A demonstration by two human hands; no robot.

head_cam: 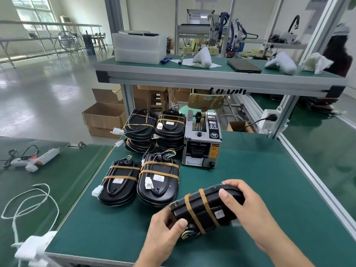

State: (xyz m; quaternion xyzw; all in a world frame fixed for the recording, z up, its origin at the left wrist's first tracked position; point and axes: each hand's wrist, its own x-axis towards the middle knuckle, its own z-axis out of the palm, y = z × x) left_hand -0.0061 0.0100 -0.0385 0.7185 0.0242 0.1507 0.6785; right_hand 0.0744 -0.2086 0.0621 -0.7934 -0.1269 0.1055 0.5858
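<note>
Fingers (226, 196) of left hand (165, 230) and right hand (250, 212) curl round a banded black unit (204, 208), likely next to join the stacked units (159, 182) to its left.

Factory assembly floor, green-matted workbenches (250, 170), tape dispenser machine (202, 139), stacked banded black units (154, 128), cardboard boxes (104, 116)

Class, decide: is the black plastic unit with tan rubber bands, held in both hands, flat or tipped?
Tipped: the left hand and right hand grip the black banded plastic unit slanted, its rim facing up.
</note>
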